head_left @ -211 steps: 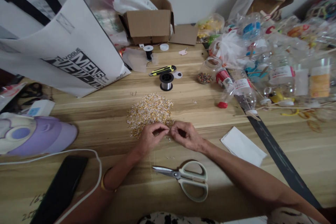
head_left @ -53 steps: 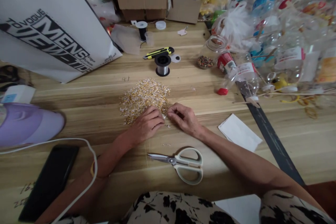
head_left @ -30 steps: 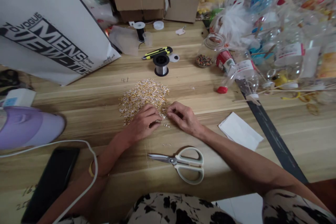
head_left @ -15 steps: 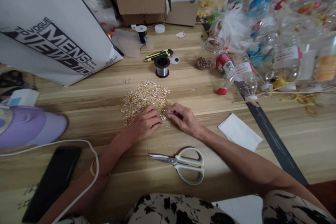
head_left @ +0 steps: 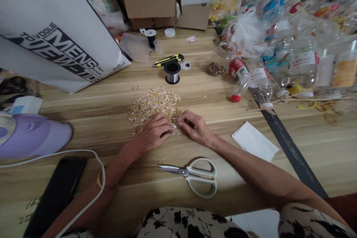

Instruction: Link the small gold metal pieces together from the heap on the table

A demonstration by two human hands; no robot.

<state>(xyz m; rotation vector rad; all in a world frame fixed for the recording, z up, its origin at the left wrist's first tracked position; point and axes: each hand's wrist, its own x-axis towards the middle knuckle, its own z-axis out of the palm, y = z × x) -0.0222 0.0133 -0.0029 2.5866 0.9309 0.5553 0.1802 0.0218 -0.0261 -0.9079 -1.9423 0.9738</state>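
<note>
A pile of small gold and silver pieces (head_left: 153,104) lies on the wooden table. My left hand (head_left: 157,131) rests at the pile's lower edge, its fingers curled and pressed together. Just right of the pile, my right hand (head_left: 195,126) has thumb and forefinger pinched. What either hand holds, if anything, is too small to make out. A few tiny pieces lie between and below the hands. Scissors (head_left: 192,174) with pale handles lie nearer my body, below a short row of tiny silver pieces (head_left: 177,155).
Beyond the pile are a wire spool (head_left: 172,73), a yellow-black cutter (head_left: 168,60) and a bead jar (head_left: 221,59). Plastic bottles crowd the right. A phone (head_left: 55,193), white cable (head_left: 99,160) and purple device (head_left: 33,134) sit left; folded paper (head_left: 255,141) lies right.
Both hands stay at the pile's edge in nearly the same pose. The left fingers have shifted very slightly, and the whole view has moved a little.
</note>
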